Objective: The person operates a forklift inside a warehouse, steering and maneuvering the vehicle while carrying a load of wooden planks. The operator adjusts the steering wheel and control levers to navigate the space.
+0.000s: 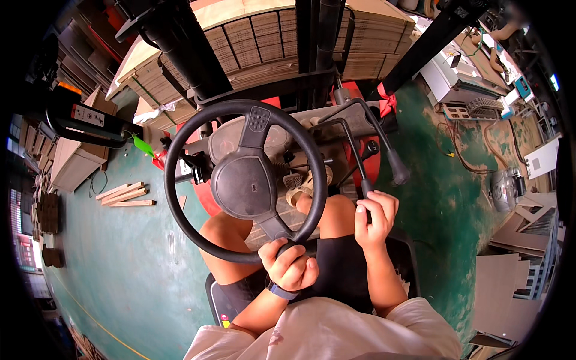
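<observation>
I sit at the controls of a forklift. My left hand [289,265] is closed at the lower rim of the black steering wheel [245,185], around a knob [287,246] that is mostly hidden under the fingers. To the right of the wheel, my right hand [377,219] grips the end of a black control lever [354,150], its grip partly covered by the fingers. A second lever [396,167] with a dark handle stands farther right, untouched. My feet rest on the floor below the wheel.
Ahead, beyond the black mast [318,42], are large stacks of flat boards [255,39]. Several wooden strips [125,195] lie on the green floor at left. A white machine [462,81], a grey motor [507,189] and board panels [498,288] stand at right.
</observation>
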The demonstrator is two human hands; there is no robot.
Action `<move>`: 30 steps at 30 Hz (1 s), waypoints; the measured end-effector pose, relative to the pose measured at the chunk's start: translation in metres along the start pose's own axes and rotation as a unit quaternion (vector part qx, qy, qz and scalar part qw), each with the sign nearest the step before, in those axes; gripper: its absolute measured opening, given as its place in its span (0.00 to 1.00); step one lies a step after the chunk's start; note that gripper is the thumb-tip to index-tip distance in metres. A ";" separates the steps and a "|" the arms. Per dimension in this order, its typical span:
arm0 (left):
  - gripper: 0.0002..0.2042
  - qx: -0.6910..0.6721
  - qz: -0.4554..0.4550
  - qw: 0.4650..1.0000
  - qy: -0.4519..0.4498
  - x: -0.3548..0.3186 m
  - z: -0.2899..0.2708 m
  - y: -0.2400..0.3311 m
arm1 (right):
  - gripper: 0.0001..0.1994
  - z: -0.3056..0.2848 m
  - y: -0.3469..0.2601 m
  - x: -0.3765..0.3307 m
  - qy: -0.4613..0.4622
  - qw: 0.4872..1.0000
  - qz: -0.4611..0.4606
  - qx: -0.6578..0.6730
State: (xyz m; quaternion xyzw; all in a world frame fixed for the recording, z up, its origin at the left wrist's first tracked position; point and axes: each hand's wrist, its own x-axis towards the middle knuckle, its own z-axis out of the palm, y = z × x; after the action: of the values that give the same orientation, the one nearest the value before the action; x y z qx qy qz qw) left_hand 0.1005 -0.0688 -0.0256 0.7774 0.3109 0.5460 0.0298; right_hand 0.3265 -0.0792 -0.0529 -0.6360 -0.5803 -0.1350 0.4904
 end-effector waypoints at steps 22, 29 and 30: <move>0.07 0.293 -0.143 0.944 -0.051 0.129 -0.123 -0.157 | 0.13 0.013 -0.011 0.045 0.041 0.999 -0.014 0.022; 0.23 0.407 -0.005 0.897 -0.174 0.261 -0.022 -0.142 | 0.13 0.014 -0.019 0.042 0.055 0.998 0.007 0.025; 0.22 0.393 0.006 0.900 -0.190 0.269 -0.010 -0.130 | 0.13 0.014 -0.019 0.042 0.053 0.998 0.008 0.027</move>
State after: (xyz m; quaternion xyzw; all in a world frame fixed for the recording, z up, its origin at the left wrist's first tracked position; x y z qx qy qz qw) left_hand 0.0900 0.1717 0.1513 0.8167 0.4839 0.2220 -0.2226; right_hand 0.3162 -0.0458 -0.0201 -0.6194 -0.5517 -0.1484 0.5385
